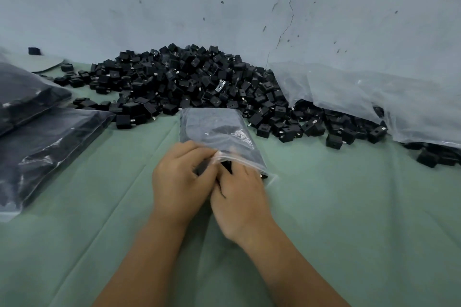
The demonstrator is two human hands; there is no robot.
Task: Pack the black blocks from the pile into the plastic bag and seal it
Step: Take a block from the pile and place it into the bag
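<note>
While the pile of black blocks (pixel 189 82) spreads along the foot of the cracked wall (pixel 224 7), my plastic bag (pixel 219 137) lies on the green cloth (pixel 349 207) just in front of it, its far end near the closest blocks and its open mouth toward me. Two filled bags (pixel 37 142) lie stacked at my left, well apart from it, and a large crumpled clear bag (pixel 374 99) drapes over the blocks on my right. Nothing stands between me and the bag. My left hand (pixel 179 182) has its fingers curled, pinching the mouth's near-left edge. My right hand (pixel 239 197), touching the left, is blurred; its fingers curl at the mouth against dark blocks there, though I cannot tell just what they hold.
</note>
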